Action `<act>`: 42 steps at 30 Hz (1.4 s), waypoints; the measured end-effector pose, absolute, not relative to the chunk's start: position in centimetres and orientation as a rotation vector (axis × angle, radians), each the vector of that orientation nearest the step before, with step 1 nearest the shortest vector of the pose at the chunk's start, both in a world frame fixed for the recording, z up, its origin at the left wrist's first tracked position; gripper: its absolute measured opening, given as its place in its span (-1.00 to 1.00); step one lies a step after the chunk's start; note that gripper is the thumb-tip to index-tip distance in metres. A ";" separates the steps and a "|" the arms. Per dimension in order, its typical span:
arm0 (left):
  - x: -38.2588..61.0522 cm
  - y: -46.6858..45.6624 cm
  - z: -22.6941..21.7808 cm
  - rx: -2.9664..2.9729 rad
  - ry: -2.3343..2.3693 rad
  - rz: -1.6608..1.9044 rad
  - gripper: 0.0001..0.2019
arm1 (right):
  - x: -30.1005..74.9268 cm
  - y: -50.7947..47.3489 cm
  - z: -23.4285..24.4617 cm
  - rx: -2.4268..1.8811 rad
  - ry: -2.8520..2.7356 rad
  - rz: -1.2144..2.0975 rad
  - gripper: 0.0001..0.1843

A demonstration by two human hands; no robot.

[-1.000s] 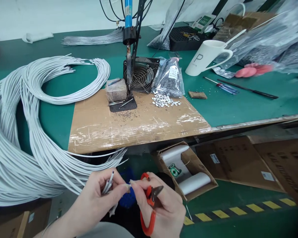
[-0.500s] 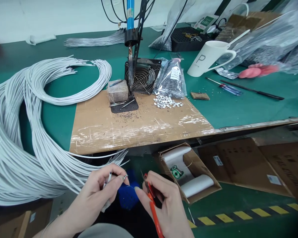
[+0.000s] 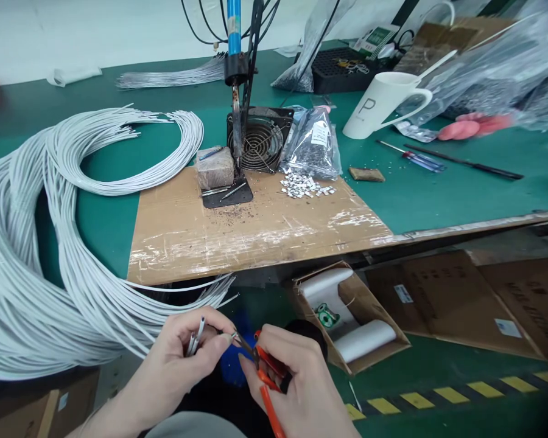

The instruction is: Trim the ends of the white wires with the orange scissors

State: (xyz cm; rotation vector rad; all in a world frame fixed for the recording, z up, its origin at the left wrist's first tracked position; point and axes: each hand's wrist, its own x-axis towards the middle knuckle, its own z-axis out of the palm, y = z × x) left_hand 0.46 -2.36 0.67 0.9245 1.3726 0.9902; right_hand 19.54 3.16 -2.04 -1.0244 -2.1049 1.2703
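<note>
Below the bench edge my left hand (image 3: pixel 182 359) is closed, pinching the ends of a few white cables (image 3: pixel 195 338) between thumb and fingers. My right hand (image 3: pixel 296 383) grips orange-handled cutters (image 3: pixel 265 371), whose dark jaws point left and meet the wire tip held at my left fingertips. A large bundle of white cables (image 3: pixel 50 243) loops across the green bench on the left and hangs down toward my left hand.
A brown board (image 3: pixel 256 225) lies on the bench with a soldering stand (image 3: pixel 235 121), a small fan (image 3: pixel 258 140), a bag of parts (image 3: pixel 313 146) and loose metal terminals (image 3: pixel 304 185). A white mug (image 3: pixel 379 103) and screwdrivers (image 3: pixel 415 159) sit at right. Open cardboard boxes (image 3: pixel 347 316) stand on the floor.
The cutters in my right hand swung from pointing up to pointing left, and their jaws now reach the wire tip at my left fingers. My left hand stayed nearly in place.
</note>
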 end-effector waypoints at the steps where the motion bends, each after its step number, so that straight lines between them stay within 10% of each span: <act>1: 0.5 -2.3 0.6 0.930 1.375 0.992 -0.78 | 19.5 3.1 -2.0 -1.024 -2.109 1.268 -0.55; 31: 0.7 -2.1 1.4 0.862 1.427 0.912 -0.69 | 19.3 3.2 -3.4 -1.061 -1.799 1.003 -0.48; 42: 0.6 -2.5 1.1 0.786 1.345 0.874 -0.60 | 17.5 3.0 -2.8 -0.845 -1.581 1.245 -0.89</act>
